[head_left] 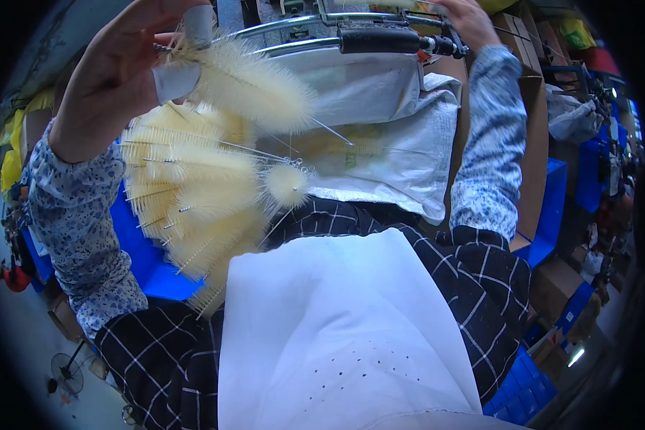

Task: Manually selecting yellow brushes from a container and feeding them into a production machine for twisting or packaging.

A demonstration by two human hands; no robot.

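Two hands [111, 79] [471, 23] wide apart: left holds a brush [261, 82], right by rail's end [457, 49].

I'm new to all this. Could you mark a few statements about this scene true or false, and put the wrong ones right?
1. The left grip holds a brush. True.
2. That brush is bright red. False: it is cream.
3. The brush pile is to the left of the white sack. True.
4. The left grip is completely bare. False: white tape is wrapped on it in two places.
5. The right grip is above and to the right of the black roller. True.
6. Both sleeves are plain black. False: the forearm sleeves are patterned in blue and white.
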